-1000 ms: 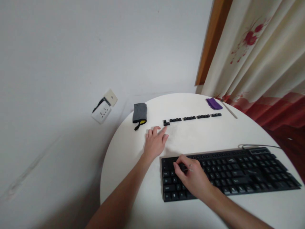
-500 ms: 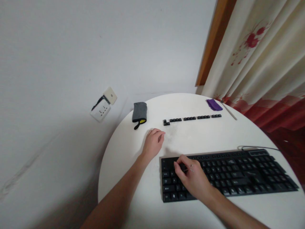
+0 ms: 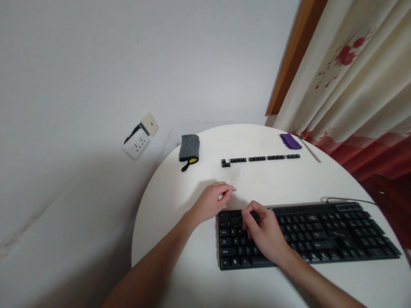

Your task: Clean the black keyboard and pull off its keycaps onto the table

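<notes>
A black keyboard (image 3: 321, 233) lies on the round white table (image 3: 180, 201). My right hand (image 3: 266, 235) rests over its upper left keys, fingertips pinched together on a key; what they grip is hidden. My left hand (image 3: 213, 201) hovers just off the keyboard's top left corner, fingers loosely bent and apart, with nothing in it. Farther back, a row of loose black keycaps (image 3: 260, 159) lies in several short groups.
A grey pouch with a yellow patch (image 3: 189, 147) sits at the table's back left. A purple cloth (image 3: 290, 140) and a thin stick (image 3: 311, 150) lie back right. The keyboard cable (image 3: 346, 199) loops right. A wall socket (image 3: 136, 144) and a curtain (image 3: 353, 85) flank the table.
My left hand has drawn back from the keycap row toward the keyboard's top left corner. My right hand has shifted slightly right and up on the keys.
</notes>
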`<state>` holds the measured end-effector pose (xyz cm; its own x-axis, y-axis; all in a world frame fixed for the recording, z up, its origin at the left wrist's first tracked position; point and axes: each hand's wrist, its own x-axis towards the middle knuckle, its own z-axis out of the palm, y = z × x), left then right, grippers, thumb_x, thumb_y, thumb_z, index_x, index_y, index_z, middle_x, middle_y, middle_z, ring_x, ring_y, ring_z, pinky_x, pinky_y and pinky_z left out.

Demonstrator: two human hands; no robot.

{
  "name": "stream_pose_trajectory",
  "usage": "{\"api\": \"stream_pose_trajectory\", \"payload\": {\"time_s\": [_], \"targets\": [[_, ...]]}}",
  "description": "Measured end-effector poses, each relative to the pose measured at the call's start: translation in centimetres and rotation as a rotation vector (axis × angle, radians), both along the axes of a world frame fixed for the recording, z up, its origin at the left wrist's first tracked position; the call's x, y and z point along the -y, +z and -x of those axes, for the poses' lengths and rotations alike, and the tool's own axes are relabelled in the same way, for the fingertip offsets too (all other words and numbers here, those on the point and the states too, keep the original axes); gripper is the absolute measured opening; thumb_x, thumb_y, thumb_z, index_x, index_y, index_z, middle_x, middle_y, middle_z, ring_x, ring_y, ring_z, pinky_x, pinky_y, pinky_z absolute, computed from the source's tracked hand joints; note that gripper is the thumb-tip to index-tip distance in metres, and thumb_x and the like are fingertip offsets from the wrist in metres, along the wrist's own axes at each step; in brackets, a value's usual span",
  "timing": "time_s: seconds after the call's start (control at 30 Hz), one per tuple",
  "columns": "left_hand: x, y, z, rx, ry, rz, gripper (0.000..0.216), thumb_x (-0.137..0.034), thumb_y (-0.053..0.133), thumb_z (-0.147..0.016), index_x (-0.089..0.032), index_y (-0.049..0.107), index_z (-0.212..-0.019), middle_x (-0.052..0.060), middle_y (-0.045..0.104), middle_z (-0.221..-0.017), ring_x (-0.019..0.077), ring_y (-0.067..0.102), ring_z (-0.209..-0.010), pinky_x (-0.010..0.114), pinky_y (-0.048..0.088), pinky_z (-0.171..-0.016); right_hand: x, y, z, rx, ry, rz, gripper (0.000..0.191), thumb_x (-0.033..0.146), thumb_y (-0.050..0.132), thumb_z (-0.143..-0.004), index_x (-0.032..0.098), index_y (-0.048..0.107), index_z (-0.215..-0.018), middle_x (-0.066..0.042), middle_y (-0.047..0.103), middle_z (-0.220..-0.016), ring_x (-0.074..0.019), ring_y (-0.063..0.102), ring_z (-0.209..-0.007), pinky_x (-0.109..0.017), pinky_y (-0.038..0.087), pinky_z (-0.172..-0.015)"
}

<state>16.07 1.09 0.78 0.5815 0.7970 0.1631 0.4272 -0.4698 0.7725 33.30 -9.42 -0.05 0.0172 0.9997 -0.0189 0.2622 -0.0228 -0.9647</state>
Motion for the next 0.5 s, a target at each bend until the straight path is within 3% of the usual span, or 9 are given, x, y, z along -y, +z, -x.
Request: {"api": "stream_pose_trajectory", "payload": {"time_s": [0.17, 0.3, 0.5], "targets": [[0.6, 0.3, -0.3, 0.152, -0.004, 0.222, 0.028, -0.031, 0.050, -0.098, -0.016, 0.071, -0.108, 0.007, 0.074, -0.095, 0.0180, 0.066, -0.088, 0.027, 0.049, -0.075, -0.3, 0.8, -0.9, -0.178, -0.114, -0.078, 0.030, 0.040, 0.057, -0.093, 0.019, 0.055, -0.072, 0.002, 0.060, -0.061, -0.0087, 0.051, -0.044, -0.021, 0.039, -0.045], [1.2, 1.0, -0.8, 0.310, -0.070, 0.447, 0.032, -0.036, 0.054, -0.096, -0.016, 0.068, -0.117, 0.011, 0.073, -0.110, 0.0214, 0.067, -0.101, 0.031, 0.052, -0.086, -0.9, 1.6, -1.8, -0.237, -0.234, -0.188, 0.026, 0.038, 0.059, -0.092, 0.018, 0.058, -0.075, 0.001, 0.063, -0.062, -0.0090, 0.053, -0.046, -0.021, 0.040, -0.045], [1.9, 1.2, -1.2, 0.357, -0.117, 0.571, 0.032, -0.032, 0.067, -0.087, -0.018, 0.069, -0.116, 0.010, 0.072, -0.117, 0.0235, 0.067, -0.107, 0.035, 0.050, -0.096, -1.1, 1.2, -2.0, -0.245, -0.173, -0.199, 0.023, 0.036, 0.059, -0.092, 0.019, 0.059, -0.078, 0.002, 0.061, -0.060, -0.0101, 0.053, -0.049, -0.022, 0.042, -0.049]]}}
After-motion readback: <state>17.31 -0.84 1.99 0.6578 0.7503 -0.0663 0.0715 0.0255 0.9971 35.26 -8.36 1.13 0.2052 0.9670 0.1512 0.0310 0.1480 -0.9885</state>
